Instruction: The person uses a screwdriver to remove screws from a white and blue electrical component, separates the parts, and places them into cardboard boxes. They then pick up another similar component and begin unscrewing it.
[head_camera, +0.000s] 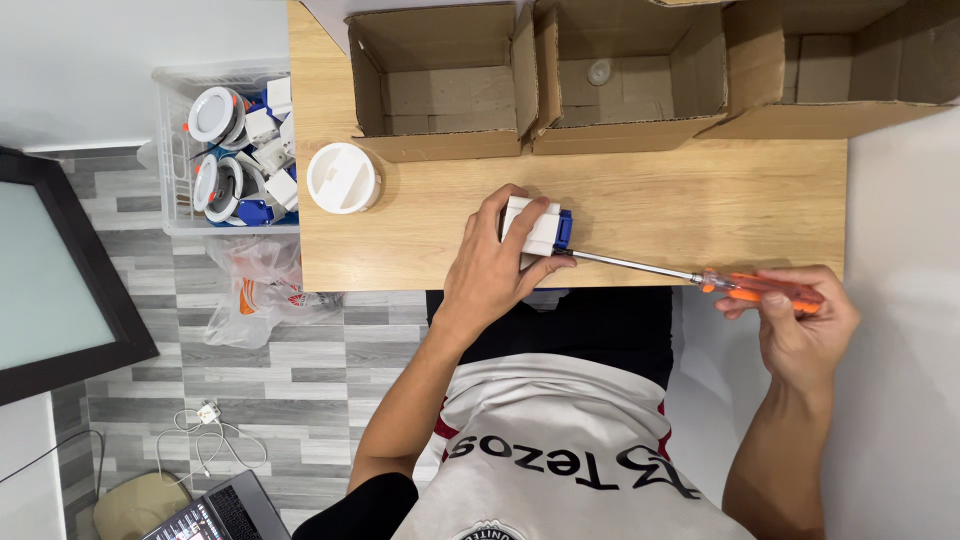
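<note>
Left hand pins a small white plastic box with a blue end to the light wooden tabletop, near its front edge

The right hand grips the orange handle of a long steel-shafted screwdriver, tip at the blue end. The box looks light, rigid and smooth, likely to skid unless clamped by its long sides. A round white lamp fitting sits well left; three open cardboard boxes line the far edge, clear of the tool; a white crate of similar parts stands beside the tabletop
</note>
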